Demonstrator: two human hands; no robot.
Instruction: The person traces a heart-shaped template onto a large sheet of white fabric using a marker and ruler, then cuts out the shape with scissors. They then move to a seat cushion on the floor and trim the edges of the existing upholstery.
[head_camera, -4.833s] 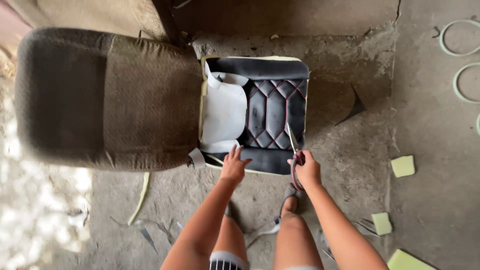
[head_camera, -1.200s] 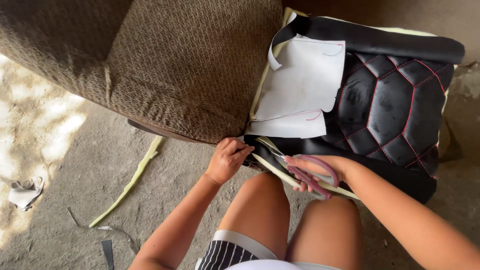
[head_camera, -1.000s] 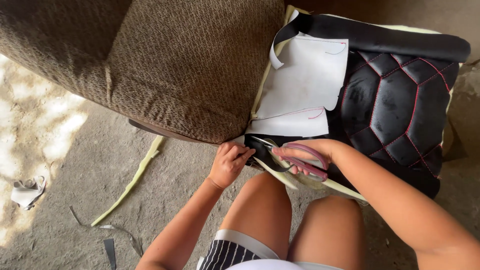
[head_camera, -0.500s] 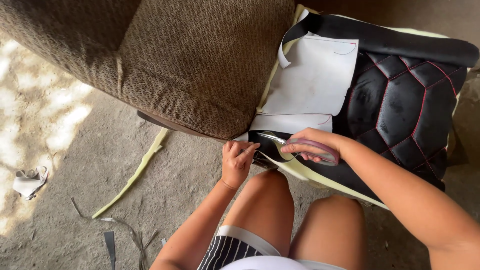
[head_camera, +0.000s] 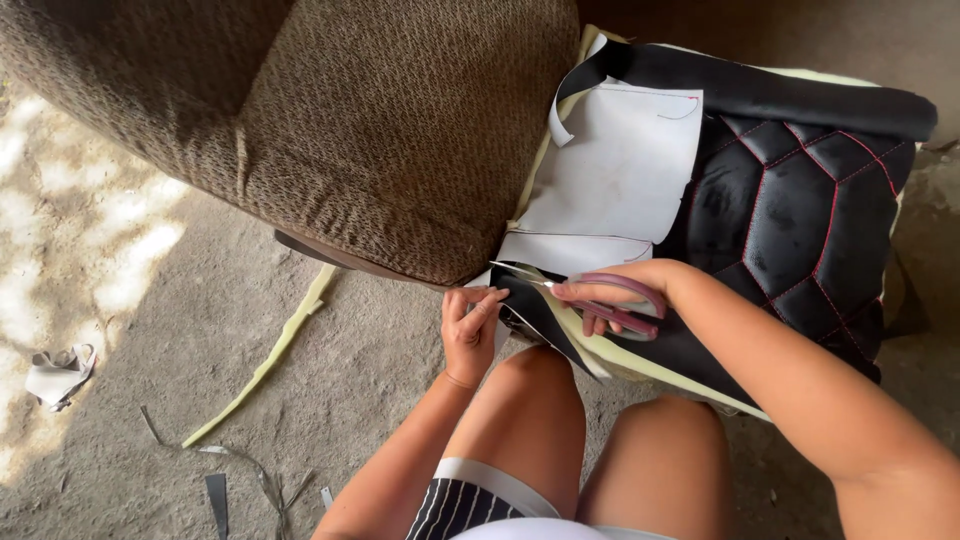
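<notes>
— Since half a second ago, what has shifted?

— Very little. Both hands have edged slightly toward the lower centre of the frame, and the scissors' (head_camera: 590, 296) blades have come further in along the black edge. A second ago the right hand sat lower and further right.

— Describe the ground and the surroundings.

— Bare, rough concrete floor (head_camera: 120, 330), with dappled sunlight across the left side. A long strip of pale yellow foam (head_camera: 268, 358) lies on it at centre left, a crumpled white scrap (head_camera: 58, 372) at the far left edge, and thin dark offcuts (head_camera: 218, 494) near the bottom left. A brown fabric seat (head_camera: 330, 130) fills the upper left and centre.

— And the piece being worked on?

— A black quilted cover (head_camera: 800, 220) with red diamond stitching lies in the upper right over yellow foam, just beside the brown seat. A white paper pattern (head_camera: 620, 170) rests on its left part.

— How are the hands posed?

— The left hand (head_camera: 470, 328), just left of centre, has its fingers pinched together on the loose black flap (head_camera: 535, 318) at the cover's near corner, wrist bent, forearm rising from the bottom of the frame. The right hand (head_camera: 610, 298) is clamped through the pink handles of the scissors, blades pointing left toward the left hand and parted slightly around the black edge. Its forearm runs in from the lower right. Bare knees show beneath both hands.
</notes>
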